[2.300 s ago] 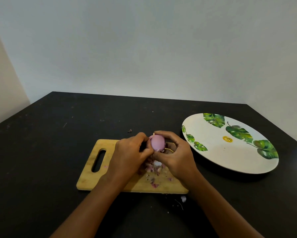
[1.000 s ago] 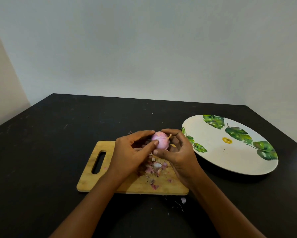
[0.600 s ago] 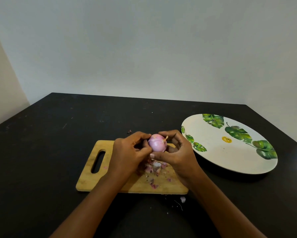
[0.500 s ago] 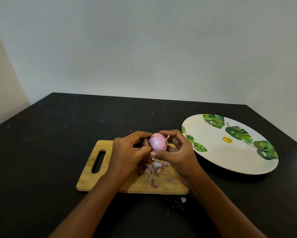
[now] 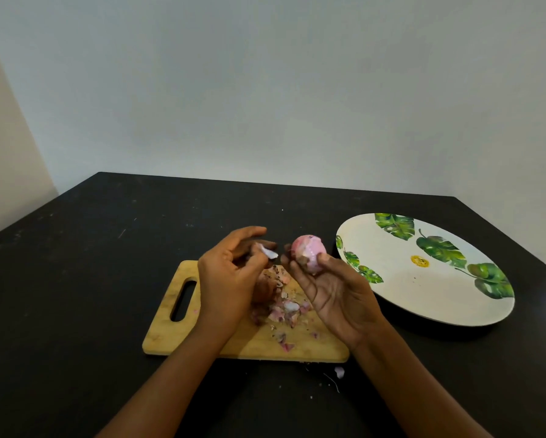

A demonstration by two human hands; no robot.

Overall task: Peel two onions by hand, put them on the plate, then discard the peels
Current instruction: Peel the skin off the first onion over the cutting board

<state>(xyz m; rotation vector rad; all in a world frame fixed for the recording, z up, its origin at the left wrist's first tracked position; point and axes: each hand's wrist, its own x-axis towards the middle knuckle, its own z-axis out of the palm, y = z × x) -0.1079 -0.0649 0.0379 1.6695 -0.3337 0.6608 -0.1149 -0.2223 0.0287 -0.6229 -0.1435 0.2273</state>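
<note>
a black worktop fills the lower frame under pale walls, its far edge crossing mid-frame; open dark surface stretches left. at centre a wooden board carries a peel pile. above it the right hand fingers grasp the pink onion, while the left hand pinches a peel scrap. the leaf-print plate lies right, near the board.

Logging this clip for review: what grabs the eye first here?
The pink onion, nearly peeled, held up in the right hand above the board. The left hand pinches a torn peel beside it; a leaf-printed plate sits to the right.
</note>
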